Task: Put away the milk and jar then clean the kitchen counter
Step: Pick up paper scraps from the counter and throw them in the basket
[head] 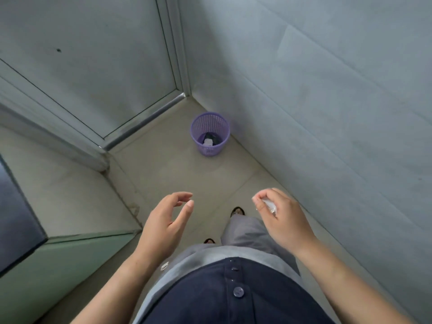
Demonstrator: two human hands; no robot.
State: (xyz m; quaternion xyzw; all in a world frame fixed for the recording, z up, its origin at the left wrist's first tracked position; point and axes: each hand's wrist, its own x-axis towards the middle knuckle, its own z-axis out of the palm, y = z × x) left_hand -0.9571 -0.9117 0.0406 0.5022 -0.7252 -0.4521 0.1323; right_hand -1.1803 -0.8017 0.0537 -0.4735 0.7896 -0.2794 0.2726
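Navy buttoned top [238, 295] (grey trousers [247, 232])

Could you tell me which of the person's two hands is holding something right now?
The right hand is: its fingers pinch a small crumpled white scrap. The left hand is open and empty, fingers loosely curled.

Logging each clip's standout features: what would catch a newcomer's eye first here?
A purple plastic mesh wastebasket stands on the floor in the wall corner ahead, scraps at its bottom. Nearer, the right hand pinches a small crumpled white wad, while the left hand hangs open and empty.
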